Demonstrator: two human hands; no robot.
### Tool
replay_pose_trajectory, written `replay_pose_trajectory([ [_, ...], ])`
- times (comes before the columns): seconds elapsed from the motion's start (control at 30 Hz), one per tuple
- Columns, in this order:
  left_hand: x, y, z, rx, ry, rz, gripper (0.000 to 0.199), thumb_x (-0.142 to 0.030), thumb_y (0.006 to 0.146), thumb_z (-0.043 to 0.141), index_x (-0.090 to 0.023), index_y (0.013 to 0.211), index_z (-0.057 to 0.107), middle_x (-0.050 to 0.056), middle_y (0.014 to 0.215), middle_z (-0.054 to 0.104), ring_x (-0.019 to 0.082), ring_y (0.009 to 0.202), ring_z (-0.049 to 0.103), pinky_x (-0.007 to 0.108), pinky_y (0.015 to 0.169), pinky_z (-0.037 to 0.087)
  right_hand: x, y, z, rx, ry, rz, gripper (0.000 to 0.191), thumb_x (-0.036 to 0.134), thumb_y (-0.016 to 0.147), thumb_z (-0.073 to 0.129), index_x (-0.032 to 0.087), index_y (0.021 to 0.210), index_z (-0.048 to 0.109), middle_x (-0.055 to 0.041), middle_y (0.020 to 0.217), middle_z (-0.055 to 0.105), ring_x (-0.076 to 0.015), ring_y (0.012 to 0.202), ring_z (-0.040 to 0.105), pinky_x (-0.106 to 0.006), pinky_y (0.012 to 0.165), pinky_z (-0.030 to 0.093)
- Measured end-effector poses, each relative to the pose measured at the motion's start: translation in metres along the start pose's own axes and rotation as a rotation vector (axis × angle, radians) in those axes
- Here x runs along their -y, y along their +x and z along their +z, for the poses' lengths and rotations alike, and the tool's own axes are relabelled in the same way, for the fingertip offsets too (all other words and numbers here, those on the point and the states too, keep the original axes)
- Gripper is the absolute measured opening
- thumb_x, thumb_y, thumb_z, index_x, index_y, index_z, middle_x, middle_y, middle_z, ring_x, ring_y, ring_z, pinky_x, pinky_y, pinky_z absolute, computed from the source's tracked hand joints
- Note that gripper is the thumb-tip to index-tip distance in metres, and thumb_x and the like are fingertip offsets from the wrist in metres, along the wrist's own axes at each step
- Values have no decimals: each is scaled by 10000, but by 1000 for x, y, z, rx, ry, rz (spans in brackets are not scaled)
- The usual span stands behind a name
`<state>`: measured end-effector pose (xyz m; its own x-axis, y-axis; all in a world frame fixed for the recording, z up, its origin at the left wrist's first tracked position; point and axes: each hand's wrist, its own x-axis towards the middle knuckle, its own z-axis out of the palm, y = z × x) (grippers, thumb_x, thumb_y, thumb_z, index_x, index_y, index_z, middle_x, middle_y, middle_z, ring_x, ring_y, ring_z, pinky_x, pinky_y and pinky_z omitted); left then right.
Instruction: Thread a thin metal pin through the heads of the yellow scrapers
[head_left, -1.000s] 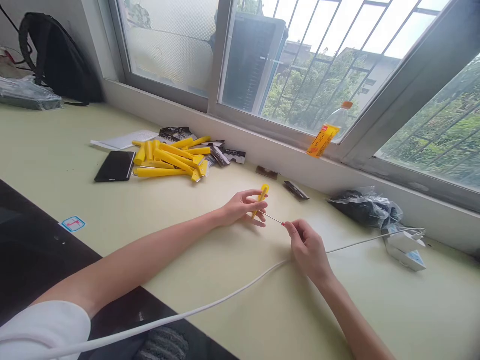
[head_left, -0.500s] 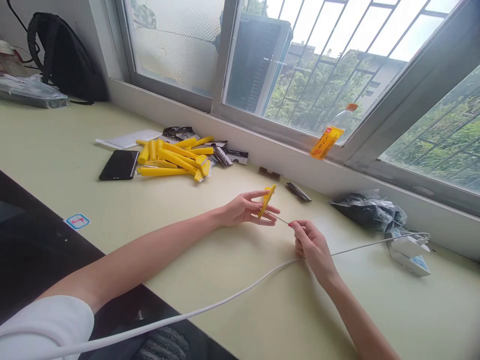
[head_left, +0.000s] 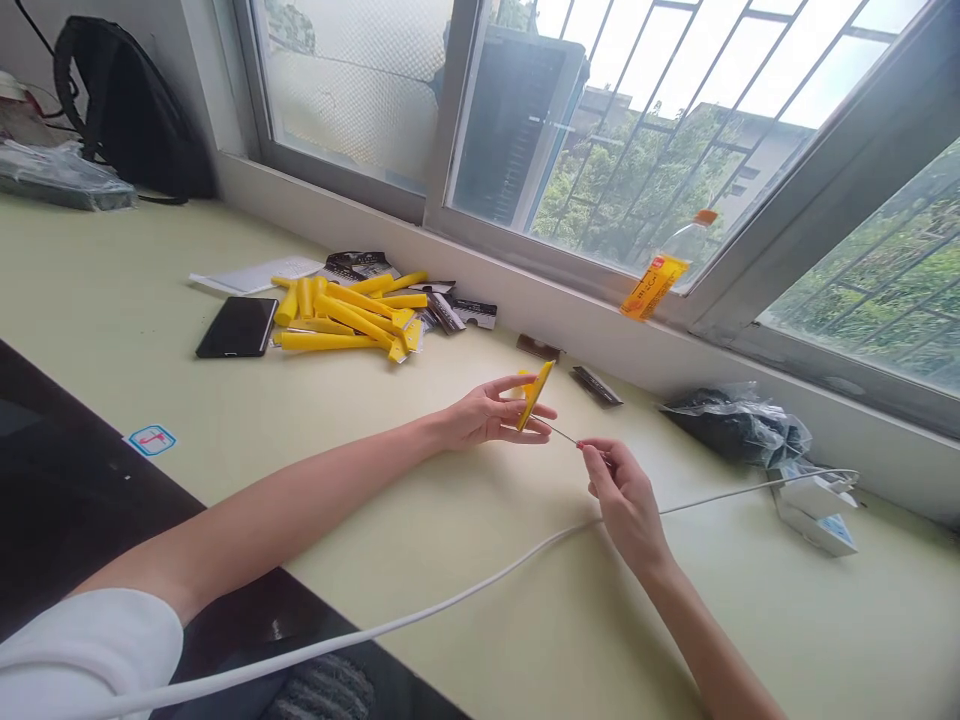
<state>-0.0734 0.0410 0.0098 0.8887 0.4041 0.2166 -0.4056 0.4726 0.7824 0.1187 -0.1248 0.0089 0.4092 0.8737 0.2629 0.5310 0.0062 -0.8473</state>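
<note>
Near the middle of the table, my left hand [head_left: 499, 413] holds a yellow piece [head_left: 535, 397] upright and tilted, with its lower fingers spread behind it. My right hand [head_left: 622, 485], to the right and a little lower, pinches the red end of a thin metal screwdriver [head_left: 559, 432]. The shaft reaches up to the yellow piece; where its tip meets it is too small to tell. Several yellow handled tools [head_left: 352, 318] lie in a pile at the back left.
A white cable [head_left: 480, 585] crosses the table under my right hand. A black phone [head_left: 237, 327] lies left of the pile. Dark wrappers [head_left: 596, 385], a bagged black item [head_left: 739, 425] and a white adapter [head_left: 814, 510] lie right. An orange-labelled bottle [head_left: 654, 287] stands by the window.
The yellow piece has turned slightly in my left hand and sits a little higher. My right fingers have shifted around the red end of the screwdriver.
</note>
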Motion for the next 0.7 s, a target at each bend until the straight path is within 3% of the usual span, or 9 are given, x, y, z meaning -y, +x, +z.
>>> replay_pose_trajectory([
  [0.1, 0, 0, -1, -4, -2, 6, 627, -253, 850, 781, -217, 1418, 516, 209, 1255, 694, 289, 1043, 734, 575, 1077, 439, 3, 1, 0, -1, 33, -19, 446, 643, 892, 600, 221, 1032, 639, -3, 728, 532, -157, 634, 454, -279, 574, 403],
  [0.27, -1, 0, -1, -19, 11, 8, 616, -238, 863, 765, -207, 1424, 515, 204, 1235, 701, 266, 1016, 739, 557, 1088, 437, 2, -1, 2, 11, 16, 19, 574, 753, 883, 496, 203, 796, 633, -4, 599, 479, -147, 526, 395, -288, 499, 333],
  [0.5, 1, 1, -3, -29, 3, 27, 603, -218, 870, 753, -207, 1421, 508, 179, 1176, 723, 238, 990, 741, 548, 1098, 435, 5, -2, 4, 102, 189, 114, 430, 656, 911, 558, 233, 981, 578, 29, 691, 434, -127, 554, 364, -257, 496, 331],
  [0.6, 1, 1, -4, -31, 14, 27, 605, -223, 875, 749, -208, 1428, 506, 170, 1159, 727, 223, 965, 744, 536, 1102, 435, 5, -2, 3, 102, 190, 81, 408, 631, 900, 598, 225, 927, 580, 23, 707, 435, -134, 604, 386, -263, 545, 370],
  [0.7, 1, 1, -5, -14, 42, 20, 610, -245, 886, 739, -205, 1445, 498, 166, 1145, 729, 223, 946, 747, 529, 1099, 439, 4, -3, 4, 74, 133, 86, 483, 680, 902, 548, 204, 845, 600, 6, 670, 442, -137, 574, 374, -273, 507, 333],
])
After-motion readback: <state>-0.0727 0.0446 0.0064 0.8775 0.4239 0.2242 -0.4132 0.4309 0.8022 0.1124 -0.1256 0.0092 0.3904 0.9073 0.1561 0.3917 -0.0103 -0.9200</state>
